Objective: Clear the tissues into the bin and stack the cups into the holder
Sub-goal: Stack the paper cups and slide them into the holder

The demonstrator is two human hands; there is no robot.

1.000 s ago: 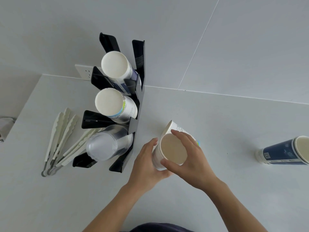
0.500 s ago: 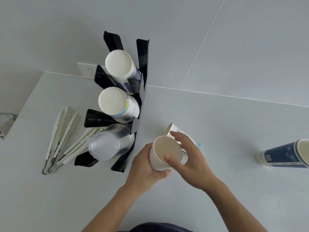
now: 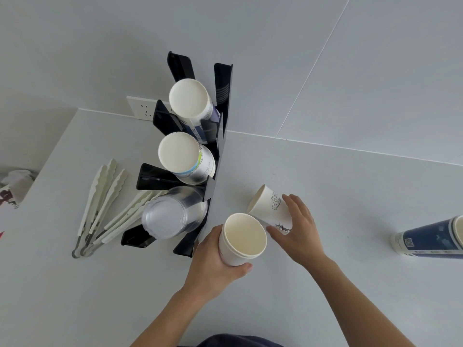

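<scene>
A black cup holder (image 3: 221, 136) stands on the white counter with three slanted slots. Its top slot holds a stack of paper cups (image 3: 191, 101), the middle another paper stack (image 3: 183, 157), the bottom clear plastic cups (image 3: 170, 216). My left hand (image 3: 213, 261) grips a short stack of white paper cups (image 3: 241, 240), mouth up, just right of the holder's base. Behind it stands a white printed paper cup (image 3: 269, 207), tilted; my right hand (image 3: 298, 229) wraps its right side. A dark blue stack of cups (image 3: 431, 237) lies on its side at the right edge.
Several white tongs (image 3: 105, 204) lie on the counter left of the holder. A crumpled tissue (image 3: 17, 179) shows beyond the counter's left edge. A wall socket (image 3: 140, 107) sits behind the holder. The counter (image 3: 325, 186) meets the wall close behind.
My left hand has lifted the white stack away toward me and left. My right hand has left that stack and moved back onto the printed cup, which now shows whole.
</scene>
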